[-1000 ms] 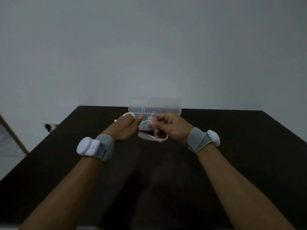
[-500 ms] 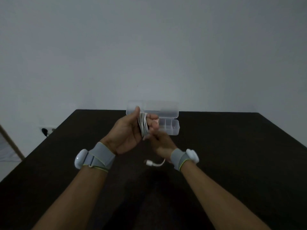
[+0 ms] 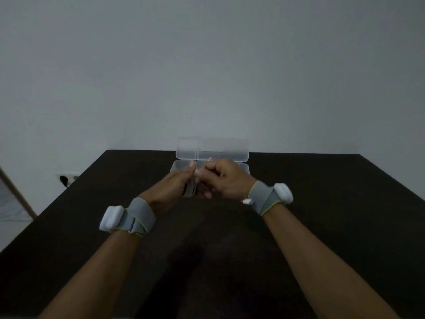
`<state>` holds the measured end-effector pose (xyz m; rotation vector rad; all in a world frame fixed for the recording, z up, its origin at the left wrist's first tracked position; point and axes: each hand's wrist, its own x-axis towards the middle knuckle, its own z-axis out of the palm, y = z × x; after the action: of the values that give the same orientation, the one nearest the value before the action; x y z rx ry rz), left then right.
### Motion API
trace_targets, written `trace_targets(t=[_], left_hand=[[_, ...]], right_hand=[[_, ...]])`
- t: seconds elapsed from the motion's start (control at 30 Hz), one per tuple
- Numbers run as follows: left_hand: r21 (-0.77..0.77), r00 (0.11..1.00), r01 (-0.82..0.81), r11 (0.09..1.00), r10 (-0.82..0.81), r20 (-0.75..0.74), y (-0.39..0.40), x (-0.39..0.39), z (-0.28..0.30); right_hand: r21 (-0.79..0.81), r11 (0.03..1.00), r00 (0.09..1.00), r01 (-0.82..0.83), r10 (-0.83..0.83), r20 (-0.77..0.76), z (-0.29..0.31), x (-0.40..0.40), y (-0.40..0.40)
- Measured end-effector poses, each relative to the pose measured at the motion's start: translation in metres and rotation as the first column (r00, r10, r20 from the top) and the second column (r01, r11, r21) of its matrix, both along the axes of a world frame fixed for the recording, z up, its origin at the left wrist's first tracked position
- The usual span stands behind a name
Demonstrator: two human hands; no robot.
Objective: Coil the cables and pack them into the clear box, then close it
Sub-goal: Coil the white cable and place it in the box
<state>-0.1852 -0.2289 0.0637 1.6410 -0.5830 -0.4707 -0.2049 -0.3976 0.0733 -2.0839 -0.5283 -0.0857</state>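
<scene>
From the head camera, the clear box [image 3: 212, 155] lies at the middle of the frame, at the far edge of the dark table [image 3: 322, 203]. Its long axis goes from left to right in the picture. The lid stands open and upright behind the base, against the grey wall [image 3: 207, 65].

The white cable [image 3: 190, 191] is in a small bundle just below the box in the picture, between the two hands. Its loops run mostly up and down in the frame. One white plug end [image 3: 247, 201] shows beside the right wrist.

The left hand [image 3: 174, 185] comes from the lower left, with its fingers curled around the bundle and the thumb pointing toward the box. The right hand [image 3: 226, 180] comes from the lower right, back of the hand up, with fingers curled, and it pinches the cable near the top of the bundle. The two hands touch each other. Each wrist carries a grey strap with a white device.
</scene>
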Motion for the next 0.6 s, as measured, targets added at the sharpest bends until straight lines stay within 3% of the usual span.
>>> trace_targets(t=[0.1, 0.23, 0.4, 0.5, 0.6], left_hand=[[-0.071, 0.984, 0.061, 0.996, -0.072, -0.161, -0.001, -0.005, 0.006], [-0.310, 0.941, 0.125, 0.943, -0.212, -0.265, -0.001, -0.005, 0.003], [-0.607, 0.848, -0.024, 0.794, -0.305, -0.432, -0.009, -0.009, 0.001], [-0.683, 0.863, -0.161, 0.712, -0.234, -0.447, -0.010, -0.005, 0.004], [-0.649, 0.889, -0.234, 0.724, -0.110, -0.444, -0.010, 0.000, 0.004]], right_hand=[[0.028, 1.000, 0.998, 0.013, -0.011, -0.058, 0.008, 0.021, -0.018], [0.313, 0.950, 0.971, 0.014, 0.061, -0.231, -0.009, 0.034, -0.022], [0.620, 0.779, 0.925, 0.097, 0.159, -0.344, -0.046, 0.028, -0.015], [0.602, 0.783, 0.917, 0.159, 0.109, -0.384, -0.065, 0.013, -0.007], [0.486, 0.841, 0.935, 0.238, -0.063, -0.348, -0.070, -0.005, 0.009]])
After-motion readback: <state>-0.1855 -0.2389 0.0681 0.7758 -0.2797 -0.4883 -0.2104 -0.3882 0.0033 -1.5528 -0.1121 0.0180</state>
